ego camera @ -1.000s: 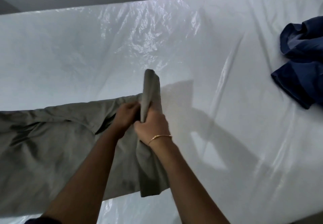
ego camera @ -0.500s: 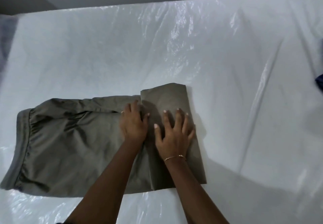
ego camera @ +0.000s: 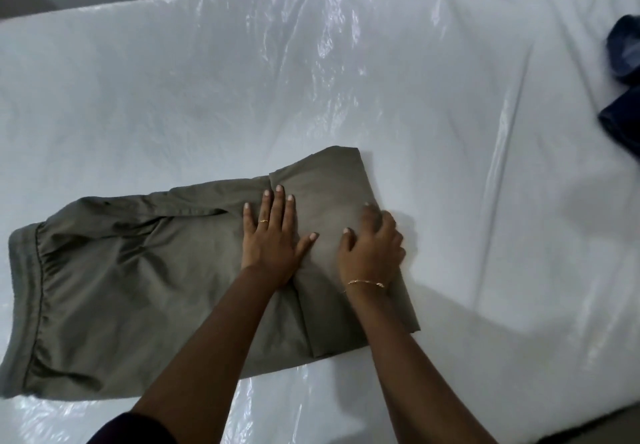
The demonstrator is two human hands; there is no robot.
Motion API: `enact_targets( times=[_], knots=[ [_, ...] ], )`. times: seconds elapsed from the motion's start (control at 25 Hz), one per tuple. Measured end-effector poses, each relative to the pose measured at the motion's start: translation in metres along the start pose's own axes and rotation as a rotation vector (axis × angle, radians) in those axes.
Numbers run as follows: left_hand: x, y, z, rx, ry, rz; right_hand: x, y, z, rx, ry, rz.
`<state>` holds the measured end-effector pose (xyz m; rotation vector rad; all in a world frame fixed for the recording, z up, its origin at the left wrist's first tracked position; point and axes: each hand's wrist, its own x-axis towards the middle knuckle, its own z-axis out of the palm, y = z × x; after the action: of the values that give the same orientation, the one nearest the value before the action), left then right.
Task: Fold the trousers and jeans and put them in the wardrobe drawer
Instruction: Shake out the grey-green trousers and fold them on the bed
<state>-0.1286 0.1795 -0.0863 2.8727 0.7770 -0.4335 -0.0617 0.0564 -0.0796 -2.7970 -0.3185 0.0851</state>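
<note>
Olive trousers lie flat near the bed's near edge, waistband toward its left end, leg ends turned back once at the right. Left hand rests flat, fingers straight and spread, across the flap's edge, probably pinning the lower layer against slip. Right hand has fingers curled over the fold's right edge, apparently gripping it for another turn. Dark blue jeans lie bunched at the bed's right edge, unfolded. No drawer is visible.
</note>
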Motion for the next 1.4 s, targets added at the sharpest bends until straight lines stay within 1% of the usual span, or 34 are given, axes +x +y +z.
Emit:
enact_targets(
  times=[0.08,0.12,0.16,0.2,0.24,0.28,0.36,0.4,0.44,0.48,0.52,0.56,0.6,0.64,0.68,0.76,0.8,0.84,0.88,0.92,0.96,1.0,1.08,1.12,1.2,1.4],
  knots=[
    [0.001,-0.006,-0.009,-0.026,-0.022,0.031,0.02,0.003,-0.025,0.153,-0.238,0.292],
    [0.001,-0.011,-0.014,-0.072,-0.053,0.054,0.03,0.004,-0.037,0.275,-0.341,0.368],
    [0.001,-0.016,-0.021,-0.124,-0.076,0.085,0.035,0.002,-0.049,0.397,-0.435,0.384],
    [0.001,-0.02,-0.026,-0.197,-0.095,0.099,0.034,-0.006,-0.062,0.494,-0.511,0.354],
    [0.0,-0.023,-0.031,-0.341,-0.106,0.094,0.029,-0.018,-0.072,0.571,-0.559,0.291],
    [-0.004,-0.026,-0.036,-0.591,-0.098,0.052,0.021,-0.033,-0.079,0.632,-0.594,0.214],
    [-0.016,-0.036,-0.048,-1.235,-0.076,-0.115,-0.001,-0.069,-0.08,0.643,-0.665,0.058],
    [-0.023,-0.042,-0.053,-1.504,-0.068,-0.186,-0.013,-0.087,-0.074,0.617,-0.678,-0.016],
    [-0.029,-0.051,-0.056,-1.694,-0.076,-0.235,-0.026,-0.105,-0.066,0.567,-0.674,-0.074],
    [-0.037,-0.062,-0.057,-1.832,-0.072,-0.27,-0.039,-0.122,-0.056,0.51,-0.678,-0.121],
    [-0.045,-0.075,-0.058,-1.895,-0.046,-0.304,-0.052,-0.138,-0.047,0.475,-0.728,-0.148],
    [-0.052,-0.084,-0.058,-1.898,-0.023,-0.33,-0.062,-0.148,-0.037,0.482,-0.809,-0.151],
    [-0.058,-0.095,-0.055,-1.83,0.01,-0.363,-0.07,-0.157,-0.028,0.52,-0.895,-0.156],
    [-0.064,-0.109,-0.05,-1.708,0.065,-0.417,-0.079,-0.164,-0.02,0.555,-0.918,-0.21],
    [-0.066,-0.117,-0.044,-1.565,0.14,-0.482,-0.083,-0.164,-0.016,0.553,-0.801,-0.299],
    [-0.069,-0.133,-0.029,-1.306,0.306,-0.567,-0.089,-0.153,0.003,0.415,-0.265,-0.439],
    [-0.069,-0.137,-0.022,-1.167,0.393,-0.55,-0.09,-0.145,0.015,0.287,-0.136,-0.465],
    [-0.068,-0.136,-0.016,-1.007,0.469,-0.496,-0.091,-0.136,0.026,0.167,-0.088,-0.489],
    [-0.067,-0.133,-0.011,-0.83,0.521,-0.413,-0.093,-0.127,0.036,0.055,-0.081,-0.513],
    [-0.064,-0.127,-0.006,-0.652,0.54,-0.337,-0.095,-0.12,0.048,-0.035,-0.075,-0.545],
    [-0.061,-0.123,0.002,-0.49,0.54,-0.273,-0.096,-0.116,0.055,-0.091,-0.074,-0.57],
    [-0.057,-0.121,0.009,-0.362,0.502,-0.235,-0.095,-0.114,0.063,-0.11,-0.07,-0.585],
    [-0.052,-0.121,0.02,-0.205,0.413,-0.218,-0.094,-0.115,0.069,-0.127,-0.063,-0.584],
    [-0.048,-0.124,0.027,-0.154,0.399,-0.215,-0.094,-0.117,0.072,-0.139,-0.059,-0.584],
    [-0.043,-0.127,0.033,-0.101,0.35,-0.202,-0.093,-0.118,0.079,-0.164,-0.042,-0.584],
    [-0.032,-0.127,0.032,-0.07,0.221,-0.214,-0.084,-0.119,0.092,-0.222,0.019,-0.593]
  ],
)
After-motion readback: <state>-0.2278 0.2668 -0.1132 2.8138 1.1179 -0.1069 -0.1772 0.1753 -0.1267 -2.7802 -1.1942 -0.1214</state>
